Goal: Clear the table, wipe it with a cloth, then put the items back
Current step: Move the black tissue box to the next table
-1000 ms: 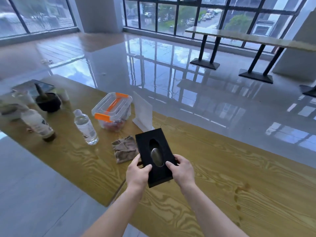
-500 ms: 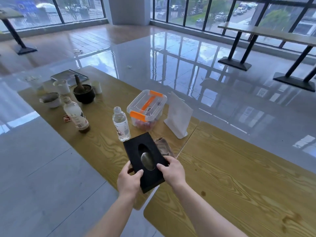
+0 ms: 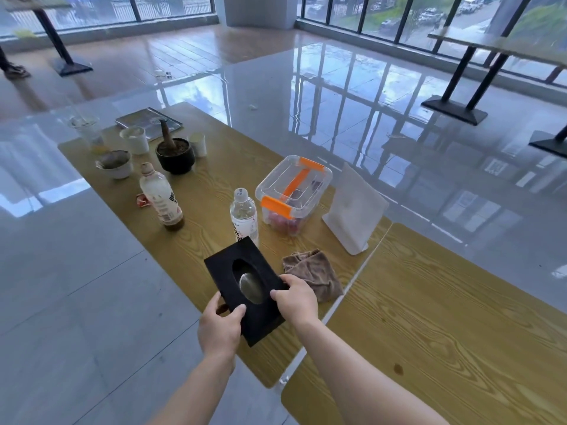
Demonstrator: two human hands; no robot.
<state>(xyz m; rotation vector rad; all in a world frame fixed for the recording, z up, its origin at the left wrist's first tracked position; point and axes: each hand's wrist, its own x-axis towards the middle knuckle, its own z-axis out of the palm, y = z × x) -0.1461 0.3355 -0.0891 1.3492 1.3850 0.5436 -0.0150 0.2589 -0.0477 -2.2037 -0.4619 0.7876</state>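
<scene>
A black tissue box (image 3: 225, 269) with an oval opening is held over the near edge of the left wooden table (image 3: 211, 179). My left hand (image 3: 219, 328) grips its near left corner and my right hand (image 3: 296, 299) grips its right side. A crumpled brown cloth (image 3: 316, 271) lies on that table just right of the box. Beyond stand a clear water bottle (image 3: 244, 217), a clear plastic container (image 3: 293, 194) with orange clips, and a white stand-up pouch (image 3: 352, 210).
Farther left on the table are a milky drink bottle (image 3: 161, 197), a black mortar with pestle (image 3: 175, 154), a small bowl (image 3: 115, 164), cups (image 3: 135, 139), and a tablet (image 3: 148, 121). A second wooden table (image 3: 445, 332) adjoins on the right. The grey floor (image 3: 76, 302) lies left.
My view and both hands have shifted left from the right table toward the left table, carrying the tissue box. It has passed over the cloth to the cloth's left.
</scene>
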